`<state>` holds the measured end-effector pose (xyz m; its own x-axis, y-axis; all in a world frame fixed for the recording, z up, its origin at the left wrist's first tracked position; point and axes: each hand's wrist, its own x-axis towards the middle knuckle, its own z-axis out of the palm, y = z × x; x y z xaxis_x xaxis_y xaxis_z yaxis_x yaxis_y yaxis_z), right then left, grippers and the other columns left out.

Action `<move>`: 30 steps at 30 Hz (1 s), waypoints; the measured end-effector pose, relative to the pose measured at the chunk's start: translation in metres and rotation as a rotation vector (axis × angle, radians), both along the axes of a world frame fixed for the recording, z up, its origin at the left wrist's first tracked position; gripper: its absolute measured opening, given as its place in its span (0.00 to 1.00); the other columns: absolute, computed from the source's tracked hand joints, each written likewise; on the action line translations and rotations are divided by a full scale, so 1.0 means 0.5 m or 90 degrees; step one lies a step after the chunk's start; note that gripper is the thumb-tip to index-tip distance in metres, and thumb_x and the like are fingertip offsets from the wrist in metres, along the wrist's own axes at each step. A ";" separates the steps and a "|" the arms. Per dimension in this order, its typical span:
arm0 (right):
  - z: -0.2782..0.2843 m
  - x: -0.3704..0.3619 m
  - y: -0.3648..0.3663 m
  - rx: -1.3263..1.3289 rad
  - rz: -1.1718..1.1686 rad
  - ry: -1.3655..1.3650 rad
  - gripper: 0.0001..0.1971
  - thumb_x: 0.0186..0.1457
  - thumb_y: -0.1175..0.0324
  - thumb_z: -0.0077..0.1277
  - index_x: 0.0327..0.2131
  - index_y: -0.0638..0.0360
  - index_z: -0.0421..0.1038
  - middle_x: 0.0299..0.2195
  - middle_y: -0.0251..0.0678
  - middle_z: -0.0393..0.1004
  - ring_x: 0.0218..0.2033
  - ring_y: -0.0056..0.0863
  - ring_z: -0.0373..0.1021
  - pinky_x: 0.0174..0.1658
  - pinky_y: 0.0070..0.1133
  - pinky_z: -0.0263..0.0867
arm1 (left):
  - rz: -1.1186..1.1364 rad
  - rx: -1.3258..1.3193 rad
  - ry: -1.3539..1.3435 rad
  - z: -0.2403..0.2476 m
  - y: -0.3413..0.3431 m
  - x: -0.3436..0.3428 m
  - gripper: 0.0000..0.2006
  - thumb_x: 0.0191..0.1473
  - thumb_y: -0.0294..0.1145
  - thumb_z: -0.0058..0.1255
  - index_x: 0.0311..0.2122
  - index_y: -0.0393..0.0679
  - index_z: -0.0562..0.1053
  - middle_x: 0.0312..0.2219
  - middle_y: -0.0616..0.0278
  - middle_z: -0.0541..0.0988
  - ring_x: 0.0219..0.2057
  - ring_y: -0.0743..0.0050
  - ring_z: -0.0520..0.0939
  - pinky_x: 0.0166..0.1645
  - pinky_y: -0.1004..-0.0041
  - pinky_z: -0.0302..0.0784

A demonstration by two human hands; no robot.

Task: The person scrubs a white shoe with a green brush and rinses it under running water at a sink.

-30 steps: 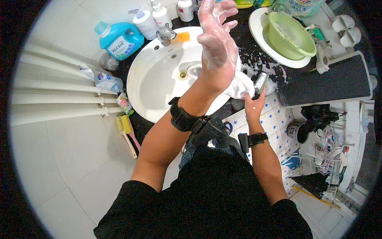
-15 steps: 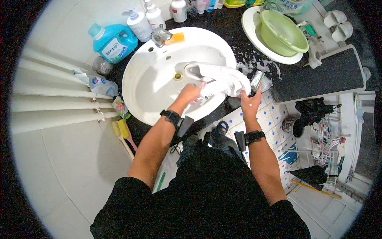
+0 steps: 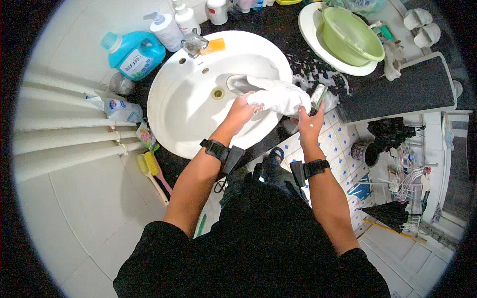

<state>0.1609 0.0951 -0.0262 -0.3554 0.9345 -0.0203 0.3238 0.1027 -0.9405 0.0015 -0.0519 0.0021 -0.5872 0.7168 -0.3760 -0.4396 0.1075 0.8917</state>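
A white shoe [image 3: 280,95] lies slanted over the right side of the white oval sink [image 3: 171,119], its opening toward the drain. My left hand [image 3: 243,110] is closed on its near side, around the middle. At the shoe's right end my right hand [image 3: 310,124] has its fingers closed around a small whitish thing with a green edge [image 3: 318,94]; its kind is hard to make out. Those fingers are also close against the shoe's end. A whitish, foamy-looking lump [image 3: 330,102] is just beyond them. A fleck of foam sits on the right hand.
Foam and water drops [image 3: 318,77] spot the black counter. A green basin [image 3: 350,37] rests on a white lid-like piece [image 3: 308,30] at the back right. An orange soap bar [image 3: 213,46] lies by the faucet [image 3: 194,44]. A blue detergent bottle [image 3: 134,55] and pump bottles stand at the back left.
The shoe has been turned over somewhat: a dark mark on its side no longer shows. My left hand has shifted slightly along it. The right hand keeps its hold.
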 end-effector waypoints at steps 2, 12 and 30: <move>-0.024 -0.002 0.018 0.039 -0.024 0.005 0.37 0.48 0.76 0.50 0.60 0.67 0.44 0.48 0.51 0.63 0.41 0.37 0.68 0.30 0.24 0.69 | -0.096 -0.133 0.297 0.021 0.023 -0.016 0.14 0.54 0.31 0.47 0.40 0.28 0.70 0.31 0.51 0.78 0.29 0.70 0.78 0.35 0.77 0.71; -0.010 -0.023 0.097 0.021 0.037 -0.041 0.35 0.50 0.76 0.48 0.61 0.60 0.45 0.44 0.46 0.67 0.30 0.29 0.71 0.20 0.21 0.72 | -0.050 0.009 -0.189 0.052 0.123 -0.074 0.16 0.57 0.36 0.45 0.47 0.38 0.65 0.40 0.57 0.73 0.41 0.65 0.77 0.48 0.65 0.75; 0.104 -0.089 0.062 0.244 0.286 -0.303 0.30 0.57 0.69 0.40 0.62 0.48 0.45 0.24 0.50 0.71 0.25 0.47 0.69 0.30 0.38 0.67 | -0.072 0.185 -0.501 0.029 0.178 -0.063 0.21 0.62 0.46 0.33 0.51 0.40 0.65 0.42 0.57 0.74 0.41 0.62 0.76 0.49 0.61 0.70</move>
